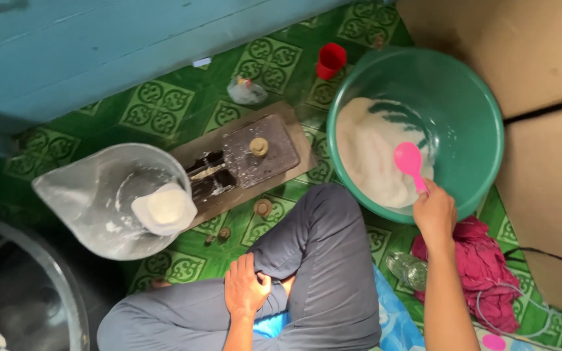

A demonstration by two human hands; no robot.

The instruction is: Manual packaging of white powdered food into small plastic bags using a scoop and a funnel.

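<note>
My right hand [434,214] grips the handle of a pink spoon [409,160], whose bowl hovers over white powder [371,156] piled in a large green basin [476,110]. My left hand [246,286] rests on my crossed legs in grey trousers [320,266], fingers curled loosely with nothing in them. A clear plastic bag [92,195] lies open at the left with a small white packet [164,208] at its mouth.
A dark balance scale [252,153] on a wooden board sits on the green patterned floor, small brass weights [263,208] near it. A red cup [330,60] and a small knotted bag [246,91] stand behind. Cardboard [541,58] at right, magenta cloth [482,266], a glass container [27,286] at left.
</note>
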